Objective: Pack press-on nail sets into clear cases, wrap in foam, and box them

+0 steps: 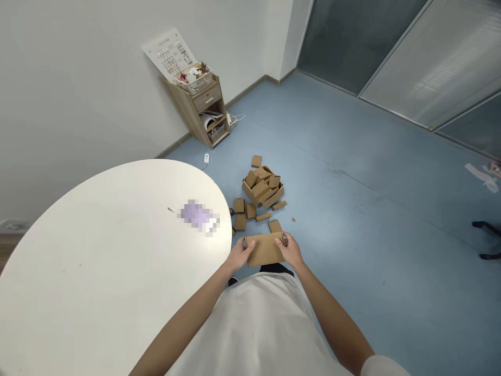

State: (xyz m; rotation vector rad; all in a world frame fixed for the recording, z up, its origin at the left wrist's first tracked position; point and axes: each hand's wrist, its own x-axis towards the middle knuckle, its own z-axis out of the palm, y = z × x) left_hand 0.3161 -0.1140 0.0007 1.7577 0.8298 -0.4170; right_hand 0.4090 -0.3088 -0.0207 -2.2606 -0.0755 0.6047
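A flat brown cardboard box (266, 250) is held level in front of my body, its lid down. My left hand (239, 253) grips its left end, thumb on top and fingers along the side. At the right end, my right hand (290, 250) holds it the same way. Beyond the box, on the floor, an open carton (250, 193) is heaped with small cardboard boxes (261, 189). Several more small boxes (240, 222) lie around that carton, one of them just past my right hand.
A round white table (117, 261) stands at my left, with a pixelated purple item (195, 214) on it. Against the wall is a wooden cabinet (195, 112) topped by a basket (193, 78). A white power strip (206, 158) lies on the blue floor (352, 235).
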